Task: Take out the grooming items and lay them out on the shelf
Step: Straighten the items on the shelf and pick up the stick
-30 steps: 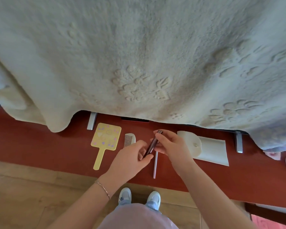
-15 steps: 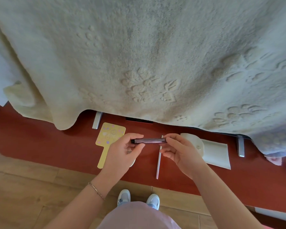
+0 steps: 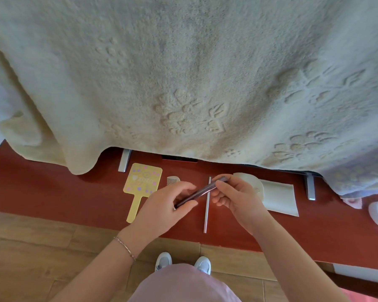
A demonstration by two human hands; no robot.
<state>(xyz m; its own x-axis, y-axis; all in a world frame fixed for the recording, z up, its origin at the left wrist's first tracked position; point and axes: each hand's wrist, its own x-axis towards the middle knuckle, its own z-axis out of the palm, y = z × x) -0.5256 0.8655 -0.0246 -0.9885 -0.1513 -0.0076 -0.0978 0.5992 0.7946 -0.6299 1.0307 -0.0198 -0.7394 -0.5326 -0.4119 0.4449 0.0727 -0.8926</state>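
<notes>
A slim dark purple pen-shaped stick (image 3: 202,190) sits tilted between my two hands, above the red shelf (image 3: 52,192). Laid out there, left to right: a yellow hand mirror (image 3: 142,184) with pastel dots, handle toward me; a small white comb (image 3: 173,179), partly hidden; a thin white stick (image 3: 206,214) lying near to far; a white snap pouch (image 3: 278,198), flap open.

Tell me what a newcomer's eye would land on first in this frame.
A huge cream embossed fleece blanket fills the upper frame, draping over the far edge of the red-brown shelf. At centre, the left hand and right hand hold a slim dark purple tube between them. A yellow paddle-shaped hand mirror lies left of them, a white snap pouch right.
</notes>
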